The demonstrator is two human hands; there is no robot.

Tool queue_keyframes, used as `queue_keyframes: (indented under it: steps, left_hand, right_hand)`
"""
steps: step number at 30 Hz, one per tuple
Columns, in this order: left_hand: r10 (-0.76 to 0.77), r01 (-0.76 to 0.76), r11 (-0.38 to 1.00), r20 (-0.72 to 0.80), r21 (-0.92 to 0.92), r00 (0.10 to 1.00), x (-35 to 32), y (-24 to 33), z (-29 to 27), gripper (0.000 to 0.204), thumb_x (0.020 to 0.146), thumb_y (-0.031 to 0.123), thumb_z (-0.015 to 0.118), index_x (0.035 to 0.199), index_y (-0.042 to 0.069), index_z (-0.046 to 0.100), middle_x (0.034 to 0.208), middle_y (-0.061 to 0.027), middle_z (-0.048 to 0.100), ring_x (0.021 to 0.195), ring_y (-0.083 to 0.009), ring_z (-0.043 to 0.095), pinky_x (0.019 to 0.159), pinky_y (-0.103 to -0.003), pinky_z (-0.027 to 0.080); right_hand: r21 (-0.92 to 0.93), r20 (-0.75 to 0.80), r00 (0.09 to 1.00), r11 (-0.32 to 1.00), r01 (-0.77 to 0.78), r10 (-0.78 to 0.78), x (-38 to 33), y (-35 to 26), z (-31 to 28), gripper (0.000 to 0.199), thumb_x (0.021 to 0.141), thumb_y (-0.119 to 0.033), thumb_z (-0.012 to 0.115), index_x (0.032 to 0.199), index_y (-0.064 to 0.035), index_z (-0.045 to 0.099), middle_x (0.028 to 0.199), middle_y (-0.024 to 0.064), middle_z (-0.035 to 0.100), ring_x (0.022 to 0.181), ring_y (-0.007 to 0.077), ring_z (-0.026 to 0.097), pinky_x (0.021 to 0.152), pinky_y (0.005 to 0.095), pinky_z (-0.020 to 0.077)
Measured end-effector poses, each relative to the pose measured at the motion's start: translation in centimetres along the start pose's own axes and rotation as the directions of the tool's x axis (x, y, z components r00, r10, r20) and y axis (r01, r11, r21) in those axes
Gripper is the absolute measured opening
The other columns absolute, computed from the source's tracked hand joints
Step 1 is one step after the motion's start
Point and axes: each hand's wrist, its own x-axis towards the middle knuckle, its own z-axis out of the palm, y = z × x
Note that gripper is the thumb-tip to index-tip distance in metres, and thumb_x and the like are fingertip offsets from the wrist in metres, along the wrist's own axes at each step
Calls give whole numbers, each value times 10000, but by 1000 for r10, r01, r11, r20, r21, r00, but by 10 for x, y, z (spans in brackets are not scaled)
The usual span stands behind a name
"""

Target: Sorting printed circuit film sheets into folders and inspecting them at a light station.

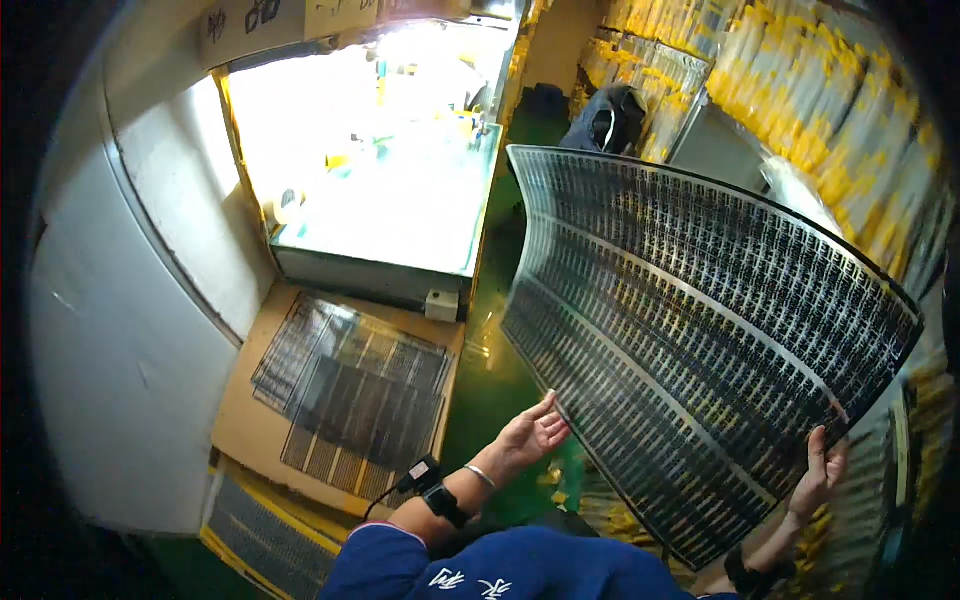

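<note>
Right of the lit surface (400, 225), near side: dark patterned sheet (690, 320), held up and bowed, green floor (482, 370) showing between it and the surface's right edge. Long axis looks to run from a far corner beside the lit surface to the near right, away from it; pale bands follow the same line.

2 hands on it. Left hand (532, 435) closer to the lit surface, at the sheet's near-left edge; fingers half curled, tips against the edge, whether pinching cannot tell. Right hand (828, 460) farther right of the surface, nearly closed, thumb on the face, gripping the near-right edge. From the left hand, sheet lies up and rightward; from the right hand, up and leftward.

Just below the lit surface: brown board (242, 425) bearing overlapping dark films (370, 390). Well right of it: yellow-edged sheets (800, 90), packed upright.
</note>
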Motion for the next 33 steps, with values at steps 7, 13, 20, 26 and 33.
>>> queue_keyframes:
  steps: [7, 13, 20, 26, 33]
  left_hand:
    - [578, -582, 772, 98, 256, 810, 24, 121, 30, 134, 867, 122, 565, 999, 102, 563, 947, -22, 626, 781, -120, 604, 591, -251, 477]
    - [818, -708, 546, -100, 447, 567, 41, 194, 87, 191, 862, 103, 557, 1045, 49, 537, 963, -67, 620, 815, -155, 617, 627, -304, 510]
    - [883, -661, 470, -314, 584, 350, 110, 273, 72, 131, 875, 118, 548, 943, 22, 606, 898, -67, 638, 730, -172, 634, 577, -277, 538]
    - [815, -847, 412, -551, 335, 178, 182, 369, -1, 99, 863, 63, 551, 948, 14, 569, 859, -55, 598, 736, -162, 607, 631, -258, 553]
    - [764, -960, 207, -644, 191, 37, 242, 458, -17, 178, 881, 119, 541, 1018, 6, 547, 917, -79, 605, 798, -182, 614, 691, -246, 557]
  right_hand:
    - [448, 66, 993, 886, -121, 102, 135, 46, 186, 386, 848, -201, 579, 1174, 1, 538, 1078, 59, 575, 954, 123, 503, 867, 256, 349]
    - [621, 393, 916, 758, -199, -82, 258, 131, 400, 349, 828, -183, 606, 1129, -12, 560, 929, 81, 625, 900, 170, 583, 834, 291, 438]
    - [626, 769, 553, 556, -548, -321, 364, 125, 667, 949, 788, -449, 630, 1399, -23, 41, 1166, 175, 528, 1021, 180, 539, 842, 320, 438]
    - [377, 907, 419, 552, -744, -54, 364, 183, 787, 478, 847, -164, 602, 1251, 1, 407, 960, 80, 594, 835, 111, 582, 676, 235, 466]
    - [-68, 983, 102, 820, -568, 152, 394, 248, 879, 418, 789, -182, 654, 1141, 6, 531, 867, 89, 644, 745, 123, 607, 609, 264, 469]
